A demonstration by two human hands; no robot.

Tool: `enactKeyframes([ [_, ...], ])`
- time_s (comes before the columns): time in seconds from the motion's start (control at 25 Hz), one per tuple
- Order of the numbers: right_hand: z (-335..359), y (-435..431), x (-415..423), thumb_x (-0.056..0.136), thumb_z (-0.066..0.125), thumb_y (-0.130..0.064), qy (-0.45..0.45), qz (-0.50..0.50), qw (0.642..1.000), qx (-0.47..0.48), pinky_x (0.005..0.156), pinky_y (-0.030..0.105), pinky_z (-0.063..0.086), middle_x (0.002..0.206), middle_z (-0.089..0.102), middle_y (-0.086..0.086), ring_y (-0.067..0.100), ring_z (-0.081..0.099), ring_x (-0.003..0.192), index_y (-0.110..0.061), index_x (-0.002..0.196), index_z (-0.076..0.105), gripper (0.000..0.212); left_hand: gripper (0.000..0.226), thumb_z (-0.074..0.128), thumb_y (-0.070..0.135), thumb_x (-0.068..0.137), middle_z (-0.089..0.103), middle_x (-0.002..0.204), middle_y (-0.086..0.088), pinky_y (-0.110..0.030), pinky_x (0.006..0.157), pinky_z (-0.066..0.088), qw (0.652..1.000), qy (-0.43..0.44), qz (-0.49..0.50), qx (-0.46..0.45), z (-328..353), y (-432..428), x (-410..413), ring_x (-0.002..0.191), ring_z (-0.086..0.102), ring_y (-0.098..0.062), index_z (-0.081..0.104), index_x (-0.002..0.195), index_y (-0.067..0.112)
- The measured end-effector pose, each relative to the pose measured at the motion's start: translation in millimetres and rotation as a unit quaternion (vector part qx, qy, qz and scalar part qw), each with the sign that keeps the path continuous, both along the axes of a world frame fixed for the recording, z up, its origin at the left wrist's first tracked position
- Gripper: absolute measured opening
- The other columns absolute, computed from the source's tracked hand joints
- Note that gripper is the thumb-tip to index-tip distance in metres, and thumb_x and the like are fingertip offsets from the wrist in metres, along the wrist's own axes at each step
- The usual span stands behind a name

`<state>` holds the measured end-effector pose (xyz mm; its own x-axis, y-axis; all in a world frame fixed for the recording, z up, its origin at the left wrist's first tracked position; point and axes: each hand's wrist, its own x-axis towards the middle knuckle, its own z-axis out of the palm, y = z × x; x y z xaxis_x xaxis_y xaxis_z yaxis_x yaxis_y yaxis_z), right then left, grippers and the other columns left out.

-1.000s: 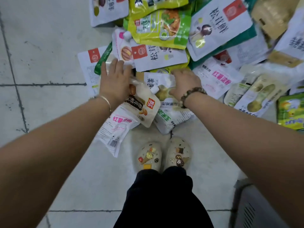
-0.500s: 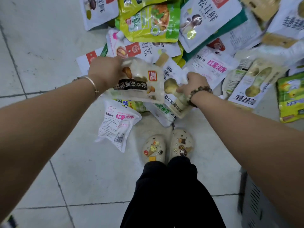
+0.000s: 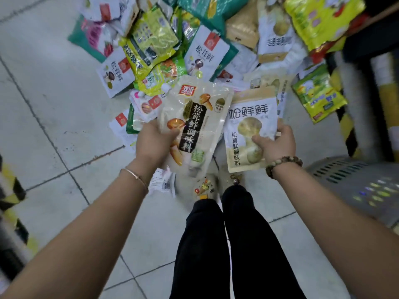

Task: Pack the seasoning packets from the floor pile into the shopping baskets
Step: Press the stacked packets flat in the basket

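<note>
The left hand (image 3: 154,143) grips a white pouch (image 3: 195,126) printed with brown mushrooms and a dark label. Its thumb lies across the front near the lower left edge, and its fingers are hidden behind. The right hand (image 3: 277,143) pinches a smaller packet (image 3: 248,134) with a tan top strip and a pale green mushroom picture, thumb on the front at its right edge. Both packets are held upright in the air on the near side of the pile (image 3: 207,50), side by side, with their inner edges meeting near the top. The pile lies spread on the tiled floor (image 3: 54,104), a jumble of overlapping white, green and yellow packets. A grey basket (image 3: 336,167) with slotted walls stands to the near right of the pile; what it holds cannot be made out. The person's shoes (image 3: 205,186) stand at the pile's near edge, under the held packets. A thin bangle (image 3: 135,175) circles the left wrist and a bead bracelet (image 3: 282,164) the right.
</note>
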<state>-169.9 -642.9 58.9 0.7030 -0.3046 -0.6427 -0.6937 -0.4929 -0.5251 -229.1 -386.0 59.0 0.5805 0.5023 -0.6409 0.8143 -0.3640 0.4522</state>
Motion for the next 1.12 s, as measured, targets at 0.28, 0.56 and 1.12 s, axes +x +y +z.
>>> enactKeyframes([
  [0.28, 78, -68, -41, 0.078, 0.073, -0.018, -0.052, -0.102, 0.993, -0.017, 0.052, 0.013, 0.042, 0.089, 0.058, 0.001, 0.008, 0.056, 0.068, -0.014, 0.106, 0.047, 0.038, 0.021, 0.069, 0.028, 0.080, 0.067, 0.076, -0.005, -0.027, 0.062, 0.045, 0.998, -0.050, -0.012, -0.041, 76, -83, 5, 0.072, 0.062, -0.022, 0.066, 0.084, 0.008],
  [0.56, 101, -168, -85, 0.090, 0.058, -0.024, -0.128, -0.225, 0.964, -0.063, 0.070, 0.021, 0.036, 0.101, 0.057, 0.007, 0.017, 0.053, 0.091, 0.000, 0.112, 0.056, 0.032, 0.024, 0.068, 0.030, 0.083, 0.061, 0.067, -0.002, -0.019, 0.053, 0.041, 0.994, -0.057, -0.091, -0.021, 98, -191, 12, 0.061, 0.058, -0.013, 0.057, 0.071, 0.012],
  [1.12, 120, -448, -224, 0.088, 0.063, -0.030, -0.124, -0.488, 0.852, -0.142, 0.054, 0.021, 0.033, 0.065, 0.051, -0.003, 0.010, 0.045, 0.058, -0.006, 0.099, 0.058, 0.027, 0.008, 0.059, 0.018, 0.088, 0.059, 0.074, 0.007, -0.019, 0.057, 0.041, 0.946, -0.081, -0.290, -0.119, 128, -513, -40, 0.069, 0.056, -0.010, 0.052, 0.083, 0.020],
])
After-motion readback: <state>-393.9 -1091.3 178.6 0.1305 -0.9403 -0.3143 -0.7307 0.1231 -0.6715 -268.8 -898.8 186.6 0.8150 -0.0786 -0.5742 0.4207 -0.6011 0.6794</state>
